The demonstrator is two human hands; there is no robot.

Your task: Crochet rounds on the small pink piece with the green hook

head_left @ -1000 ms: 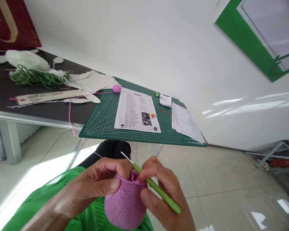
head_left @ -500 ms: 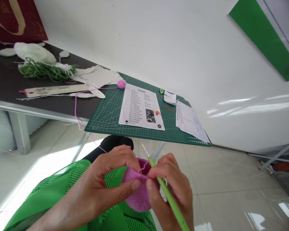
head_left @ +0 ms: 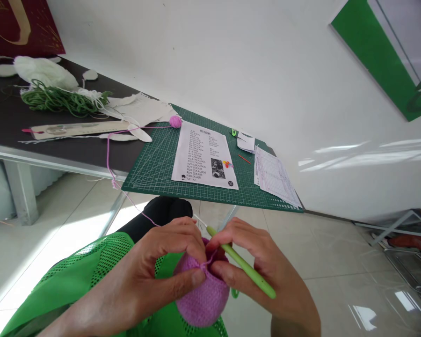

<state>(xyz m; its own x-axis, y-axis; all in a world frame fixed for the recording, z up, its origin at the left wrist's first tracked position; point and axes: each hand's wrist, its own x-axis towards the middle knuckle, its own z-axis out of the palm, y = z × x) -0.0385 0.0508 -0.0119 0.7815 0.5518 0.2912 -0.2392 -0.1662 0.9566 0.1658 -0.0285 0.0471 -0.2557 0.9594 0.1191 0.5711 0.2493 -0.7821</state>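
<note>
A green gridded mat bears a white printed paper sheet, with a round pink yarn ball at its corner. Before a green mesh garment, the left hand pinches the rim of a rounded, stitch-textured pink crocheted piece; the right hand, grasping a slim green-handled hook, partly hides the opening.

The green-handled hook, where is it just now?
In the head view, the hook is below and right of centre, held in the person's right hand, beside the opening of the pink crocheted piece.
</note>
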